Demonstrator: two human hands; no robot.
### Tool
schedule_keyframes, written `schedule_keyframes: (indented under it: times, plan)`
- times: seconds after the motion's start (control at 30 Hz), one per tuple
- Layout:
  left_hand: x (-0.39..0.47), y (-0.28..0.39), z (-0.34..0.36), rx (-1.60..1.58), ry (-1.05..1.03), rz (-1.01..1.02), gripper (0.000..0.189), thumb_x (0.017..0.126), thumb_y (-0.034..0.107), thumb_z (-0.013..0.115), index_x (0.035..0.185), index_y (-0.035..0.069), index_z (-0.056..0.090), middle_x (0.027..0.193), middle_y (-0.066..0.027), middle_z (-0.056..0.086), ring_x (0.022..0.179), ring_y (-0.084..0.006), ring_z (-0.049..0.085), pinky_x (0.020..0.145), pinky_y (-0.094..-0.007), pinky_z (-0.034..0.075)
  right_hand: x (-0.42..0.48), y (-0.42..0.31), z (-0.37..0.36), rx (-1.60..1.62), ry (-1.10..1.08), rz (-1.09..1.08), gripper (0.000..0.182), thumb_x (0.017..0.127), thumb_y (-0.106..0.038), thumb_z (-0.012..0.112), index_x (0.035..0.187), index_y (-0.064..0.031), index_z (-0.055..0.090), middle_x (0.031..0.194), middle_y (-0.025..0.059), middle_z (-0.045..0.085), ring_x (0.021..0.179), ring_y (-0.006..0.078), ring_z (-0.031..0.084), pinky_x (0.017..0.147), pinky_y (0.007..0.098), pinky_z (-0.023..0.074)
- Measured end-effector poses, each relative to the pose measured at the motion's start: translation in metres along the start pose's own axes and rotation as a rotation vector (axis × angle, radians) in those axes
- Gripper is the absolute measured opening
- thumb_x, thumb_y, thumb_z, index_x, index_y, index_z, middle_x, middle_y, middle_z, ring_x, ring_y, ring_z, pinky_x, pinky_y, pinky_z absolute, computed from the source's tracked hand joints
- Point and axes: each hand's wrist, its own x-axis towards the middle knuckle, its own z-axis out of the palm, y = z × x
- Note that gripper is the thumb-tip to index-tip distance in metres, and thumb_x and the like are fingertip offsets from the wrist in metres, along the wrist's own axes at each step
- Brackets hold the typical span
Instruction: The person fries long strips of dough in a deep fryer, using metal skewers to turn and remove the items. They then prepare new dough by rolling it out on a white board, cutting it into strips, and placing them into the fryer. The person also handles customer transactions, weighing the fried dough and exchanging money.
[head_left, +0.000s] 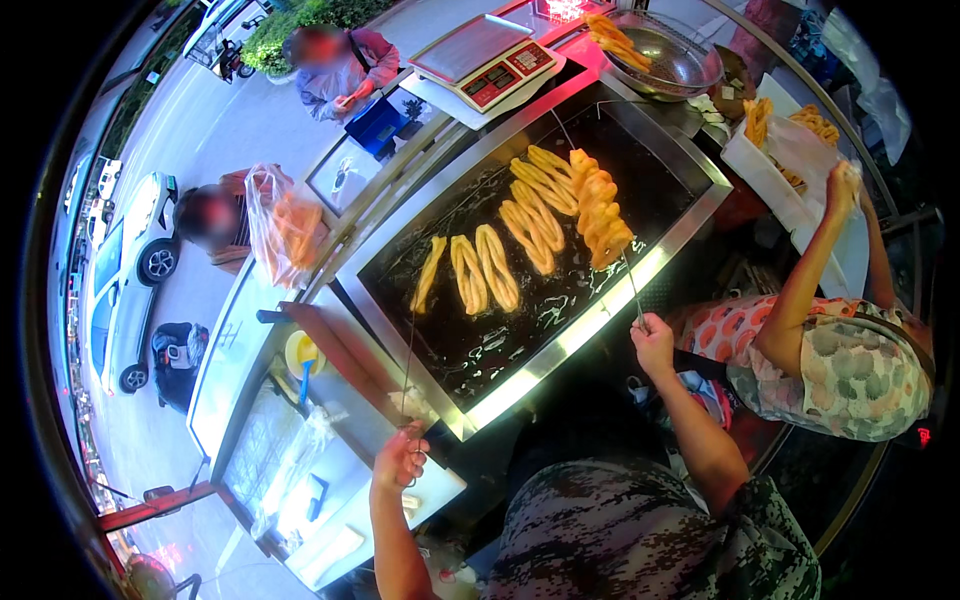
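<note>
A rectangular metal fryer (517, 397) full of dark oil lies before me. My right hand (654, 349) grips a thin metal rod (634, 289) that leads up to a row of browned dough twists (598, 214) at the fryer's right. Around the end of a second thin rod (409, 360), the fingers of my left hand (401, 456) are closed. Its far tip reaches a single narrow dough strip (429, 275) at the left of the oil. Between the rods float several paler twists (484, 270), (532, 229). A wire (562, 127) shows beyond the browned row.
A digital scale (484, 60) stands behind the fryer; a metal colander (664, 56) holds fried twists at back right. Another person's hand (844, 184) is at a white tray (757, 165) of twists. White boards with dough (337, 551) lie lower left, near a yellow-filled bowl (304, 352).
</note>
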Motion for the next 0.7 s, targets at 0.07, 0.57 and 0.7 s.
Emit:
schedule_keyframes:
  times: [0.07,0.57,0.7]
  plan:
    - [-0.009,0.004,-0.005,-0.22,-0.092,-0.034,0.04,0.098,0.031,0.049,0.132,0.011,0.047,0.089,-0.0119,0.064,0.063,-0.0169,0.061,0.044,-0.025,0.045,0.002,0.0,-0.001,0.018,0.005,0.001,0.007,0.081,-0.001,0.062,0.078,-0.0045,0.057,0.063,-0.0065,0.044,0.058,0.0038,0.041,0.052,0.0223,0.0349]
    - [0.01,-0.014,0.088,0.584,0.478,0.122,0.034,0.098,0.024,0.043,0.126,0.005,0.051,0.078,-0.0072,0.06,0.048,-0.0134,0.053,0.037,-0.0263,0.042,0.015,-0.017,-0.013,-0.009,0.045,-0.004,0.006,0.079,0.0,0.063,0.078,-0.0044,0.059,0.063,-0.0054,0.047,0.059,0.0042,0.044,0.053,0.0226,0.0369]
    - [0.026,-0.021,0.153,0.461,0.224,0.171,0.035,0.099,0.024,0.044,0.129,0.007,0.052,0.078,-0.0044,0.058,0.052,-0.0101,0.054,0.04,-0.0228,0.044,0.013,-0.014,-0.015,0.045,0.046,0.009,0.004,0.082,-0.003,0.063,0.082,-0.0033,0.059,0.062,-0.0049,0.048,0.056,0.0045,0.045,0.05,0.0237,0.0373]
